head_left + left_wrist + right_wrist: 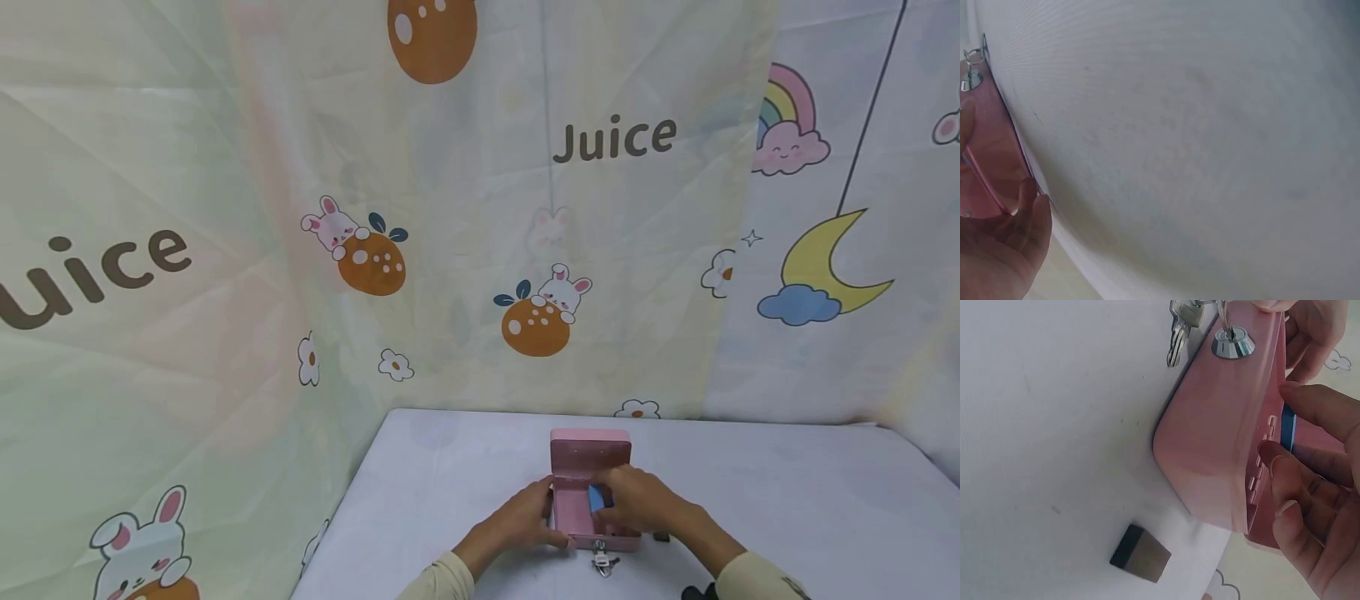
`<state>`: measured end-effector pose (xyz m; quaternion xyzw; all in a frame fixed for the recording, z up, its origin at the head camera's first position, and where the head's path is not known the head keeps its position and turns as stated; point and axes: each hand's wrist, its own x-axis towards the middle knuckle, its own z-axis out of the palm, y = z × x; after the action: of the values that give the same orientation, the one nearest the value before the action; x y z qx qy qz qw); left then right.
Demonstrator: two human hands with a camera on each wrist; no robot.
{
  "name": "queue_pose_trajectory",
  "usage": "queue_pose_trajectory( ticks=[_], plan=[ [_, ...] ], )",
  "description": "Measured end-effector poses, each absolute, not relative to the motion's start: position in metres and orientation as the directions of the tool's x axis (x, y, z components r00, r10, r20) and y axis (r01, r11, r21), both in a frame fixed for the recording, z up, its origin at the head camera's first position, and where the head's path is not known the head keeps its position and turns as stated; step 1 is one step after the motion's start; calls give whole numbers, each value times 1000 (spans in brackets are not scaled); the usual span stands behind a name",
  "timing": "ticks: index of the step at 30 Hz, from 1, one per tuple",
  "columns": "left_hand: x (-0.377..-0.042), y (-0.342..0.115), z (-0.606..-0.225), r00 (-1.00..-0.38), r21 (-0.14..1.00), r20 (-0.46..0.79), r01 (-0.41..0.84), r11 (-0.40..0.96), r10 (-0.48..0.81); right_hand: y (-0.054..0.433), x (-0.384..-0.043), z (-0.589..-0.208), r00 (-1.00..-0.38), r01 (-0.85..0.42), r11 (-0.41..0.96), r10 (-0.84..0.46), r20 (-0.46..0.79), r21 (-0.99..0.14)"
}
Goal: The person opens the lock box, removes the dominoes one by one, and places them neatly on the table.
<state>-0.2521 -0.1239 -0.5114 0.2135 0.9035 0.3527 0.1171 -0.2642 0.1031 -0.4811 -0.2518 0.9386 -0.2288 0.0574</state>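
Observation:
A pink metal lock box [573, 510] stands on the table with its lid [590, 456] raised at the back. My left hand [519, 517] grips the box's left side, fingers along the outer wall and thumb by the front rim. My right hand [647, 498] reaches into the box and pinches a flat blue piece [596, 498] between thumb and fingers. In the right wrist view only a thin edge of that blue piece [1287, 427] shows, and I cannot tell its kind. Keys [1183, 328] hang from the round silver lock [1233, 344] on the front.
A small dark block [1141, 553] lies on the white table [465, 454] just right of the box. Something black [699, 592] sits at the bottom edge of the head view, beside my right sleeve. Printed cloth [450, 167] hangs behind the table and on its left.

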Motion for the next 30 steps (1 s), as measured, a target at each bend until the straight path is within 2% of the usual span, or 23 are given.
queue_pose_trajectory(
  ticks=[7, 17, 30],
  plan=[
    [-252, -124, -511, -887, 690, -71, 287, 665, 456, 105, -268, -479, -898, -379, 798, -440, -23, -469],
    [-252, -123, -513, -892, 680, -74, 283, 677, 447, 114, -265, -474, -889, -393, 787, -458, -23, -475],
    [-253, -123, -515, -892, 674, -82, 280, 684, 445, 124, -264, -468, -905, -345, 814, -420, -64, -467]
  ],
)
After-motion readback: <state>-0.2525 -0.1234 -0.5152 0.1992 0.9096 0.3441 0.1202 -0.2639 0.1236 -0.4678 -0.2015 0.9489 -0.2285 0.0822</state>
